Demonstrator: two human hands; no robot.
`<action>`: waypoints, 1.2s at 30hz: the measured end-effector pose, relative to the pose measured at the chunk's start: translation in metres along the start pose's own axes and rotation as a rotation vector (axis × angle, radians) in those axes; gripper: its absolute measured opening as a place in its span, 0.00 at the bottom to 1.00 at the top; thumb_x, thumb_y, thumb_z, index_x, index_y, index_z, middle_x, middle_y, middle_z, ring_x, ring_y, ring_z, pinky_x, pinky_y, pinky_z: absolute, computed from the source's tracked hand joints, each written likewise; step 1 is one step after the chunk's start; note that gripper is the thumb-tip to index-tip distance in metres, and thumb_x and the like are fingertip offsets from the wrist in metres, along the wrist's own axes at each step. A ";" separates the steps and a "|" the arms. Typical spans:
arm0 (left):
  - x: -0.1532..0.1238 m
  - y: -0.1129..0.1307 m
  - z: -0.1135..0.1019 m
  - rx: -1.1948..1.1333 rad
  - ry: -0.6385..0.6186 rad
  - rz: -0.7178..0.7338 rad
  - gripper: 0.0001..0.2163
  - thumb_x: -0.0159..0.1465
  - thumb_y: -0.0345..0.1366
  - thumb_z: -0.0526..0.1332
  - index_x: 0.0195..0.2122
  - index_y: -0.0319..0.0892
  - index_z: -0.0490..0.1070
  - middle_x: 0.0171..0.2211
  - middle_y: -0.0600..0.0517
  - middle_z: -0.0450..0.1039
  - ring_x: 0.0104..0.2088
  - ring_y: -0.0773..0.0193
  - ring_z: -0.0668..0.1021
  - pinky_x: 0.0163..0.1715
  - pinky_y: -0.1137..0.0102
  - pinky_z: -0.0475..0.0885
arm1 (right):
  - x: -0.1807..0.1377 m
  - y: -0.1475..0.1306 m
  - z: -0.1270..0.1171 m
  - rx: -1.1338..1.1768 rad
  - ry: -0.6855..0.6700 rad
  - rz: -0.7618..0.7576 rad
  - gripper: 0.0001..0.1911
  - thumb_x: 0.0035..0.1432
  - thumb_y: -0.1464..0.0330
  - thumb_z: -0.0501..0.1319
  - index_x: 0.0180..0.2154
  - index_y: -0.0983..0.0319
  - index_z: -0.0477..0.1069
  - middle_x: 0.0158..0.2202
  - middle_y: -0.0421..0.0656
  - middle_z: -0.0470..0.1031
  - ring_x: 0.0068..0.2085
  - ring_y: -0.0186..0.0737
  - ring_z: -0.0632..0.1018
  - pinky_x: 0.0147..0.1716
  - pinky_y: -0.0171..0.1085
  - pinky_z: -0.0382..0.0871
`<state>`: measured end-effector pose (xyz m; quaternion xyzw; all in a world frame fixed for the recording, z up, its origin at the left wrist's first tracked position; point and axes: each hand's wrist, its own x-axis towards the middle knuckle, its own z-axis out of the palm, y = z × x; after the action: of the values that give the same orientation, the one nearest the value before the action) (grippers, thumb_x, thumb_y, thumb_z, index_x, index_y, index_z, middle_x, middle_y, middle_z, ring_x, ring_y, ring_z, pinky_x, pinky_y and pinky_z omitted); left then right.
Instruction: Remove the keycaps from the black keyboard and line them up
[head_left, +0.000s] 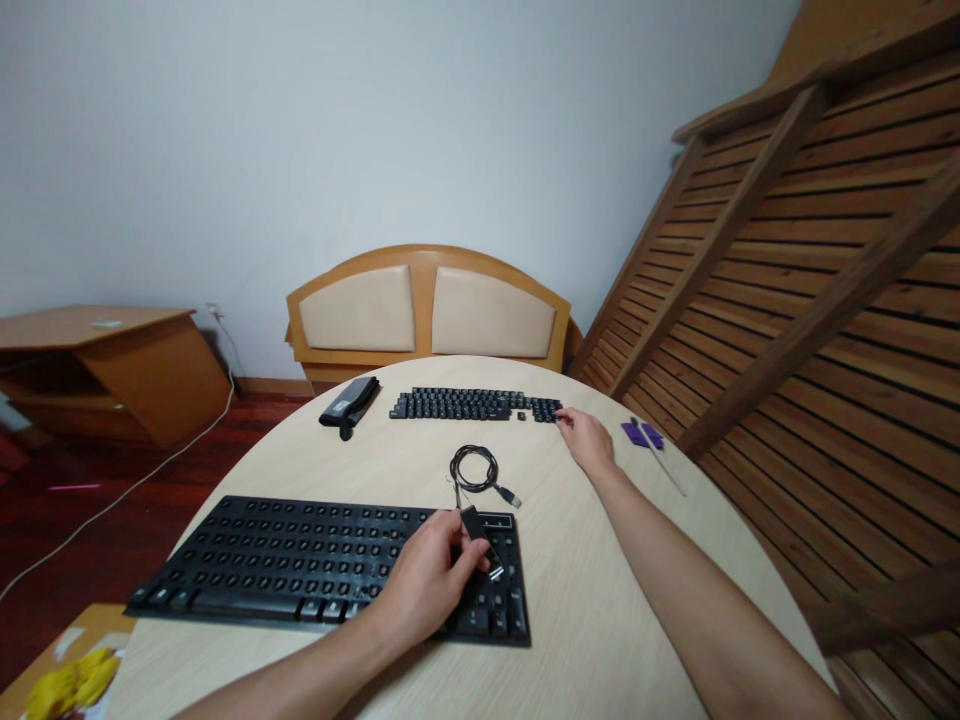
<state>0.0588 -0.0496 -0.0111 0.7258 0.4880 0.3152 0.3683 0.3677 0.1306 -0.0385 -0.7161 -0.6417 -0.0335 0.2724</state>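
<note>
While the left hand (427, 585) rests over the right end of the keyboard (300, 565) at the near edge of the worktop (585, 600), its fingers are pinched on a small black tool (480, 540), possibly a keycap puller, though the view is too small to be sure. Farther back, the right hand (589, 440) reaches with loosely curled fingers to the right end of the keycaps (472, 404), seemingly touching one. Between the hands lies a coiled cable (476, 470); a pouch (349, 402) sits left of the keycaps.
</note>
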 end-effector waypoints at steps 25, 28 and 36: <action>-0.004 0.007 -0.004 0.169 0.021 0.169 0.12 0.67 0.42 0.58 0.31 0.41 0.74 0.31 0.50 0.75 0.37 0.57 0.75 0.37 0.69 0.64 | -0.121 -0.102 -0.104 0.085 -0.367 -0.327 0.13 0.63 0.70 0.55 0.49 0.61 0.69 0.48 0.49 0.74 0.48 0.46 0.76 0.47 0.42 0.67; -0.005 0.008 -0.004 0.209 0.029 0.209 0.11 0.67 0.41 0.58 0.31 0.41 0.73 0.31 0.50 0.75 0.36 0.57 0.75 0.36 0.69 0.64 | -0.148 -0.110 -0.123 0.340 -0.549 -0.566 0.16 0.62 0.64 0.59 0.51 0.59 0.68 0.51 0.47 0.72 0.53 0.45 0.72 0.54 0.41 0.64; -0.012 0.019 -0.005 0.329 0.000 0.312 0.09 0.67 0.39 0.57 0.34 0.42 0.74 0.34 0.48 0.76 0.36 0.58 0.76 0.38 0.69 0.66 | -0.176 -0.098 -0.108 0.438 -0.624 -0.695 0.35 0.42 0.57 0.74 0.50 0.60 0.65 0.52 0.47 0.68 0.56 0.49 0.67 0.56 0.45 0.62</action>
<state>0.0595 -0.0649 0.0059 0.8428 0.4146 0.2846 0.1919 0.2775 -0.0723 0.0174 -0.3627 -0.8844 0.2288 0.1844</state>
